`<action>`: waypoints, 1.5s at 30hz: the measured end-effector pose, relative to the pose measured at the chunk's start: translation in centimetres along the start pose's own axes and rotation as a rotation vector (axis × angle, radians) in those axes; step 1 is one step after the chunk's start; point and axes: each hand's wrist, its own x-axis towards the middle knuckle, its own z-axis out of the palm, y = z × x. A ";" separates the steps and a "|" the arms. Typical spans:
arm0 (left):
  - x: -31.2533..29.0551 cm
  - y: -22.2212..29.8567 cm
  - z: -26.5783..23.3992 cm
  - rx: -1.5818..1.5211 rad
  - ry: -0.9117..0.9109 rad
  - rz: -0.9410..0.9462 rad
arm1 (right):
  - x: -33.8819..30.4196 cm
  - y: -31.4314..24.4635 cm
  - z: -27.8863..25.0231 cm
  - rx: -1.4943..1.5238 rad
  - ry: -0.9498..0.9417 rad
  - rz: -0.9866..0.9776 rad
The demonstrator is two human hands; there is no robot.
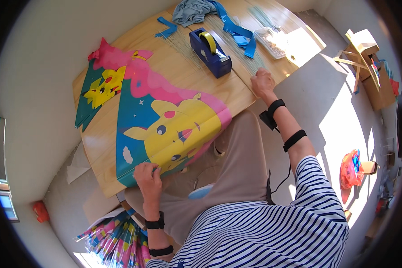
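Observation:
A thin kite sheet [165,129], printed with a yellow cartoon figure on teal and pink, lies over the table's near edge and hangs toward my lap. At its lower left corner my left hand [148,181] is closed, fingers bent round the edge. My right hand [263,82] is closed by the table's right edge, beside the ends of several thin pale rods [248,58]. Whatever its fingers pinch is too small to make out. Beyond the sheet stands a blue tape dispenser [212,56] with a yellow roll. A second printed piece [103,89] lies farther left.
Blue ribbon [236,29], a grey-blue cloth [193,12] and a white tray of small bits [271,42] lie on the wooden table [100,154]. Printed pieces in clear wrapping [118,239] sit low at left. An orange-red bag [351,172] rests on the floor at right.

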 end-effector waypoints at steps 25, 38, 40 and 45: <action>0.1 1.7 0.5 -0.028 -0.043 0.019 | 1.2 0.3 0.7 -0.345 -0.011 -0.372; -0.1 2.1 0.8 -0.044 -0.059 0.021 | 2.5 -0.8 0.3 -0.211 -0.102 -0.438; -0.1 2.1 0.7 -0.043 -0.059 0.018 | 2.8 -0.5 0.2 -0.197 -0.116 -0.476; 0.1 2.3 0.6 -0.102 -0.052 0.001 | 3.2 0.7 -0.4 -0.001 -0.019 -0.458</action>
